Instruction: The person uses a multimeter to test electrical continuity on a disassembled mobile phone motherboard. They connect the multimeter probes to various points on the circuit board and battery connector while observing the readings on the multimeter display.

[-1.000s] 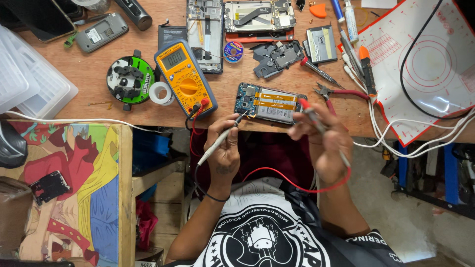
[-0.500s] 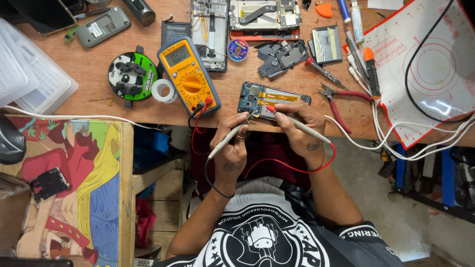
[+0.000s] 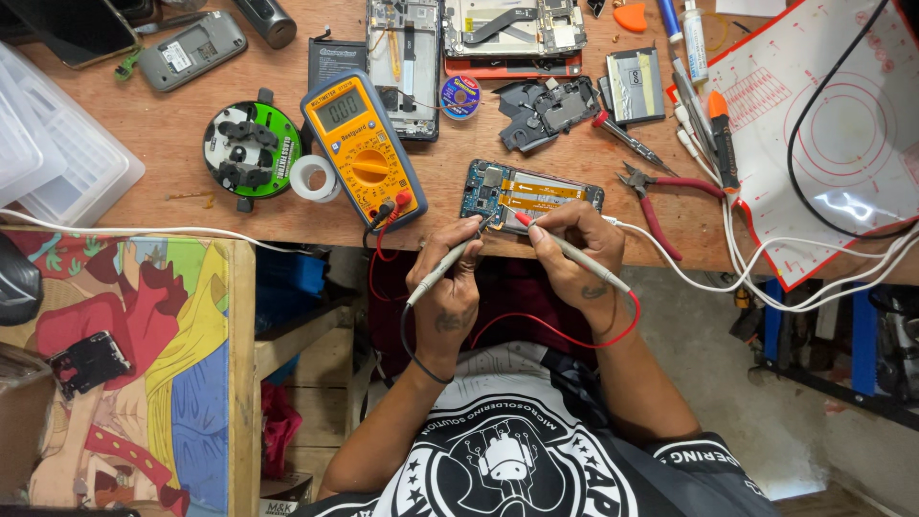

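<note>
Opened phone (image 3: 532,194) lies at the counter (image 3: 172,206) edge, centre frame, circuit side up for access. Left hand (image 3: 446,287) is closed around the black probe (image 3: 442,272), right hand (image 3: 574,251) pinches the red probe (image 3: 565,248); both tips angle onto the board. Yellow multimeter (image 3: 362,146) sits just left, display facing the person, leads trailing below the edge.

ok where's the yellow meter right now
In the head view the yellow meter lies on the wooden bench, left of the opened phone, beside the white tape roll.
</note>
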